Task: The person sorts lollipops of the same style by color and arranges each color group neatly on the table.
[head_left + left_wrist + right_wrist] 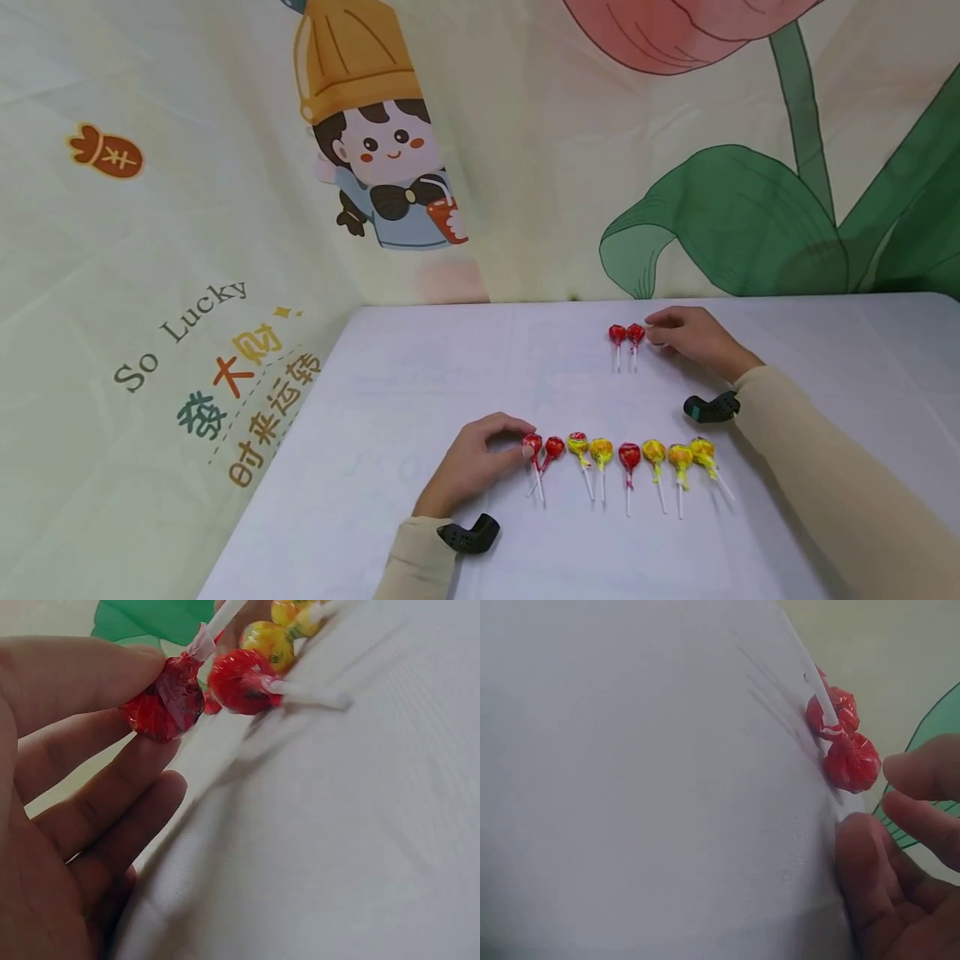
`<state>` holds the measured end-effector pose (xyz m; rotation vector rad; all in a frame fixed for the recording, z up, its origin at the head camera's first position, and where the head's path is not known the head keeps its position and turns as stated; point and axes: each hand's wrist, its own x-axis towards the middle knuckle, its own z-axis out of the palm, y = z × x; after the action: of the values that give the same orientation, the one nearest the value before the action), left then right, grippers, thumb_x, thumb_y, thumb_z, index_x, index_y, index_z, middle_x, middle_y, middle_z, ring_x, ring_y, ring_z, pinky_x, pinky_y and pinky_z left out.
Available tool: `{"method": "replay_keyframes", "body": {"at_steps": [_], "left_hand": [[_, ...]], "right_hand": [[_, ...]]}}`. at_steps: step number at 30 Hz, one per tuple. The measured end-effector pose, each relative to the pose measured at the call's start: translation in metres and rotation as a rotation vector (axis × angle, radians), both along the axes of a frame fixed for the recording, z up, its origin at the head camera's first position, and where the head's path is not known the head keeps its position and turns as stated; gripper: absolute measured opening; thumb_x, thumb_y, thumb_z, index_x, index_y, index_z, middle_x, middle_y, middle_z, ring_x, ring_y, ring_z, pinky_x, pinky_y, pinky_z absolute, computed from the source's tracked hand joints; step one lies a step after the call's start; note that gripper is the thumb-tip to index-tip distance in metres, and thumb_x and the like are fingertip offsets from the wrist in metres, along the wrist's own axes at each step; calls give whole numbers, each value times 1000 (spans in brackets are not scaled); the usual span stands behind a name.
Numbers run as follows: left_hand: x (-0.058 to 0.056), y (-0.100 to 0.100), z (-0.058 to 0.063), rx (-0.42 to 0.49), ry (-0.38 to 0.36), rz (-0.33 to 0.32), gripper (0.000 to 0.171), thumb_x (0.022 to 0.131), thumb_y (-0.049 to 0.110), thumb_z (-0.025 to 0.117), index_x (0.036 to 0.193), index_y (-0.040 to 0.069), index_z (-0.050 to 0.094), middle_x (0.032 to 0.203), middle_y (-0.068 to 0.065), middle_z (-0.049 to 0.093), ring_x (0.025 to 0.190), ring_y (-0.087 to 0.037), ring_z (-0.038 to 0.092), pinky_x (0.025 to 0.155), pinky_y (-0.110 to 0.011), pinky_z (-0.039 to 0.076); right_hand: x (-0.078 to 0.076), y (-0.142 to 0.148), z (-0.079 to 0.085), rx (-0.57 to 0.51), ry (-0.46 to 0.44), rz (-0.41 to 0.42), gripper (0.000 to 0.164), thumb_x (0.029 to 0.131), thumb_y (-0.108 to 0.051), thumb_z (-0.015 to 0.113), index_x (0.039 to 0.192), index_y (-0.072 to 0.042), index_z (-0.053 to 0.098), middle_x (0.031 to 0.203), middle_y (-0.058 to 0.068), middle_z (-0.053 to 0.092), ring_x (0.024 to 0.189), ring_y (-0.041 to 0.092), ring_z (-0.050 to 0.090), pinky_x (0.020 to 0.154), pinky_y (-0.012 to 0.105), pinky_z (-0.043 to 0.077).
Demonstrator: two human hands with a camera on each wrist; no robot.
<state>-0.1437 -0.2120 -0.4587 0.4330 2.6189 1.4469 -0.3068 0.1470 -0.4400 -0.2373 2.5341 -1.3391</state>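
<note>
My left hand (478, 460) pinches the head of a red lollipop (532, 443) between thumb and fingers, at the left end of a row. In the left wrist view that lollipop (166, 705) is lifted, its stick pointing up and right. Just to its right lies a second red lollipop (554, 448). At the far side of the table, two more red lollipops (617, 335) lie side by side, sticks toward me. My right hand (701, 337) is beside the right one of that pair (853, 765), fingers loosely bent, with a small gap between fingertips and candy.
Along the row to the right lie several yellow lollipops (654, 452) and one red lollipop (630, 455). All lie on a table with a white cloth (420, 375). A printed curtain (525, 208) hangs behind the table. Each wrist wears a black camera (471, 534).
</note>
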Motion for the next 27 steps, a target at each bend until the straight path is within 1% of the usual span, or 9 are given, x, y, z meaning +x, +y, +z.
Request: {"method": "replay_keyframes", "body": {"at_steps": [4, 8, 11, 13, 18, 21, 27], "left_hand": [[-3, -1, 2, 95, -54, 8, 25, 92, 29, 74, 116, 23, 72, 111, 10, 71, 109, -12, 63, 100, -35, 47], [-6, -2, 5, 197, -102, 5, 29, 93, 25, 74, 119, 14, 71, 110, 1, 72, 107, -18, 66, 96, -29, 49], [-8, -1, 8, 212, -116, 4, 31, 92, 25, 74, 120, 12, 70, 110, -1, 71, 106, -19, 66, 95, -28, 50], [-10, 0, 8, 208, -112, 0, 32, 92, 25, 74, 121, 11, 70, 111, -1, 71, 106, -20, 66, 95, -29, 50], [-15, 2, 8, 166, -95, 2, 29, 93, 24, 73, 120, 13, 71, 111, 1, 71, 103, -19, 65, 91, -30, 51], [-17, 3, 9, 158, -96, 5, 26, 94, 22, 72, 118, 14, 71, 110, 0, 71, 101, -19, 65, 88, -30, 53], [-19, 4, 8, 182, -99, -21, 27, 94, 23, 73, 119, 12, 71, 110, -1, 73, 102, -19, 67, 90, -29, 52]], "right_hand": [[10, 8, 1, -4, -11, -1, 45, 101, -29, 60, 138, -4, 55, 130, 18, 57, 100, 30, 59, 93, 42, 50], [20, 18, 1, 8, -11, 5, 46, 101, -31, 59, 138, -4, 55, 130, 17, 58, 100, 29, 62, 92, 42, 52], [26, 24, 1, 16, -5, 5, 46, 101, -33, 59, 138, -5, 56, 128, 17, 60, 100, 28, 62, 89, 40, 53], [30, 26, 1, 14, -1, 0, 46, 101, -33, 60, 137, -5, 56, 127, 17, 60, 100, 28, 62, 87, 38, 53], [40, 29, 3, 2, 9, -16, 47, 100, -35, 61, 137, -5, 57, 124, 17, 62, 98, 28, 62, 82, 33, 53], [48, 31, 4, -4, 13, -20, 49, 99, -36, 62, 137, -5, 56, 123, 17, 63, 96, 28, 61, 80, 32, 53], [63, 35, 2, -37, 18, -20, 53, 98, -43, 64, 137, -8, 57, 118, 14, 65, 94, 28, 63, 79, 33, 53]]}}
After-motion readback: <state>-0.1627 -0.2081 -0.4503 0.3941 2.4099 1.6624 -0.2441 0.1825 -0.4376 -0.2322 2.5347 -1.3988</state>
